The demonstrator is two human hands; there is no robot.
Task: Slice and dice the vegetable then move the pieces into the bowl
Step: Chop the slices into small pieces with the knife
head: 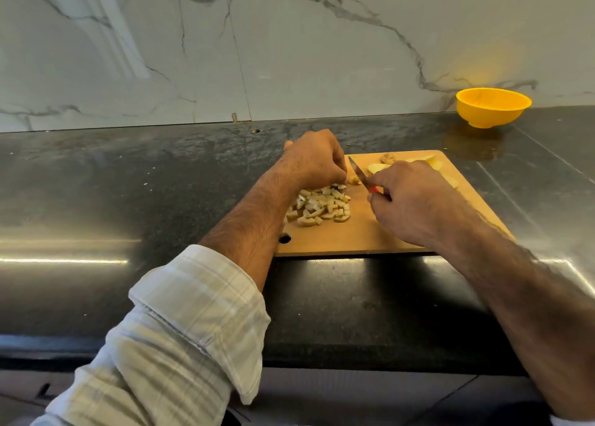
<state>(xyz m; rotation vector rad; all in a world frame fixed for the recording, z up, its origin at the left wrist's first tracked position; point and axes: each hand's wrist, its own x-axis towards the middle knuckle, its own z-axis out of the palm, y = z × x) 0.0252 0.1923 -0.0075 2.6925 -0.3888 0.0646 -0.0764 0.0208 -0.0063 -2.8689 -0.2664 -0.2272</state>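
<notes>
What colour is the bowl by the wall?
The bowl is bright yellow, seen in the head view.

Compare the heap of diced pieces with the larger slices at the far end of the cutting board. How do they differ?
The diced pieces are small chunks heaped near the left hand; the larger slices are broad, uncut, spread beyond the right hand, which holds the knife. Both are pale yellow and lie on the cutting board.

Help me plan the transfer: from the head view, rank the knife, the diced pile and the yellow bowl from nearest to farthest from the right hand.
1. Knife: gripped in the right hand.
2. Diced pile: to its left, on the board.
3. Yellow bowl: far right, by the wall.
</notes>
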